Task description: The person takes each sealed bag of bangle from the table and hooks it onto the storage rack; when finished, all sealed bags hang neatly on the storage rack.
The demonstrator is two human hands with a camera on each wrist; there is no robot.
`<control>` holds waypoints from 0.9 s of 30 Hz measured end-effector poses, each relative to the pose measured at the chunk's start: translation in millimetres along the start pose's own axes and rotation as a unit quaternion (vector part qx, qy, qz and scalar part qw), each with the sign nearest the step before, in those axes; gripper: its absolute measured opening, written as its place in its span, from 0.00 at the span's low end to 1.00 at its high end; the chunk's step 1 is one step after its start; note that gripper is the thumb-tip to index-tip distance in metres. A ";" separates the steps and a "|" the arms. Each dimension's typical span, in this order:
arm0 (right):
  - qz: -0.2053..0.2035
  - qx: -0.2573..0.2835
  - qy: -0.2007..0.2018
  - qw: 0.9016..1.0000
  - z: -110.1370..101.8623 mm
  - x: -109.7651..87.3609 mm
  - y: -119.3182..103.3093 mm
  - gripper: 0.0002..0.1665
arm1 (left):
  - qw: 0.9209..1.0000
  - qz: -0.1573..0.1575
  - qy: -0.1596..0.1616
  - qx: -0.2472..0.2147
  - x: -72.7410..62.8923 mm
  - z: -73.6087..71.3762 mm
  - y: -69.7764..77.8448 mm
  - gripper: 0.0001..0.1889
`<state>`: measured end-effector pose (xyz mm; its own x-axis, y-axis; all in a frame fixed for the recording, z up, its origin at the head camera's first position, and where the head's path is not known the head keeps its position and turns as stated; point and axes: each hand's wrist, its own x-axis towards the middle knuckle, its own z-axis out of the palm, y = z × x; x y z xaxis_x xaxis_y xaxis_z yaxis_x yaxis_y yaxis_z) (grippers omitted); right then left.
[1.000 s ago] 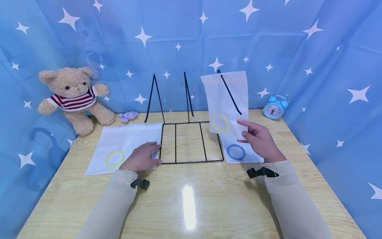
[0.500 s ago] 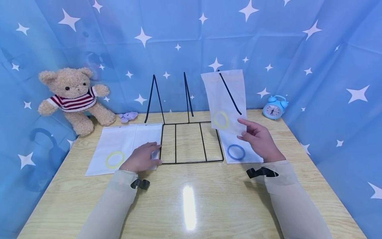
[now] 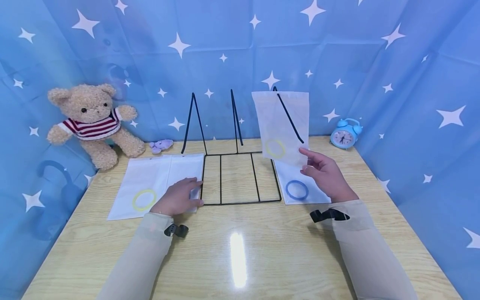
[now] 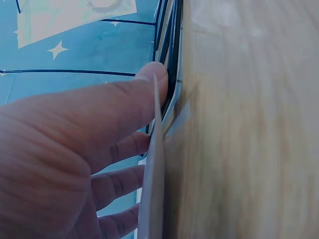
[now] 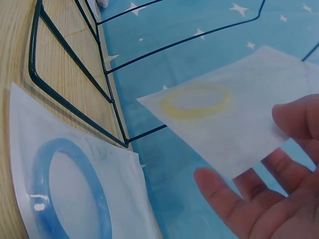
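Note:
A thin white bag (image 3: 281, 121) with a yellow ring (image 3: 275, 148) showing through it hangs on the right hook of a black wire rack (image 3: 240, 204). My right hand (image 3: 328, 179) is beside the bag's lower right edge, fingers and thumb spread apart and overlapping it. In the right wrist view, the bag (image 5: 259, 114) tilts beside the extended fingers. My left hand (image 3: 178, 198) lies over a white bag on the table, fingertips at the rack's left side. The left wrist view shows the thumb (image 4: 144, 74) against the rack's wire, with other fingers partly hidden by the bag's edge.
White bags with a yellow ring (image 3: 144, 200) lie left of the rack. Another bag, with a blue ring (image 3: 297, 190), lies right. A teddy bear (image 3: 93, 125), a small purple toy (image 3: 161, 146) and a blue alarm clock (image 3: 344, 135) stand along the back.
The hanging bag sways slightly on its hook, its lower edge shifting a little up. My right hand moves barely, while my left hand stays in place.

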<state>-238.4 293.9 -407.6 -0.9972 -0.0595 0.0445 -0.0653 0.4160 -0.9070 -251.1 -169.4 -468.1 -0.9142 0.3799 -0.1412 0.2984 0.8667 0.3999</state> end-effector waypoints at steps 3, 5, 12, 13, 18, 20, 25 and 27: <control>-0.006 -0.006 0.003 1.000 -0.7 1.0 1.9 0.33 | 1.000 -0.002 0.000 -0.003 -0.8 0.1 0.5 0.39; -0.012 -0.009 0.003 1.000 -1.6 1.8 3.8 0.32 | 1.000 -0.005 -0.002 -0.004 -0.6 0.3 0.7 0.39; -0.011 -0.023 0.009 1.000 -10.1 1.9 11.3 0.28 | 1.000 -0.013 -0.004 -0.006 0.3 -0.1 1.7 0.39; -0.009 -0.022 0.011 1.000 -12.2 2.0 12.9 0.28 | 1.000 -0.012 -0.004 -0.005 0.1 -0.2 1.7 0.39; 0.024 -0.014 0.027 0.999 -25.7 5.9 22.9 0.31 | 1.000 -0.008 -0.004 -0.003 0.4 -0.5 0.8 0.39; 0.043 -0.031 0.027 0.998 -32.5 7.3 28.3 0.34 | 1.000 -0.005 -0.004 -0.001 1.0 -0.6 0.5 0.39; 0.076 -0.089 0.002 0.993 -49.2 8.0 41.4 0.40 | 1.000 -0.004 -0.004 -0.004 -0.1 -1.7 0.8 0.39; 0.077 -0.104 -0.009 0.992 -54.4 8.3 45.9 0.41 | 1.000 -0.003 -0.003 -0.005 -0.8 -2.0 1.0 0.39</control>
<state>-251.6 361.9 -426.1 -0.9952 0.0039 -0.0974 0.0803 0.5991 -0.7966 -250.6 -169.4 -465.8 -0.9143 0.3761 -0.1501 0.2890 0.8657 0.4087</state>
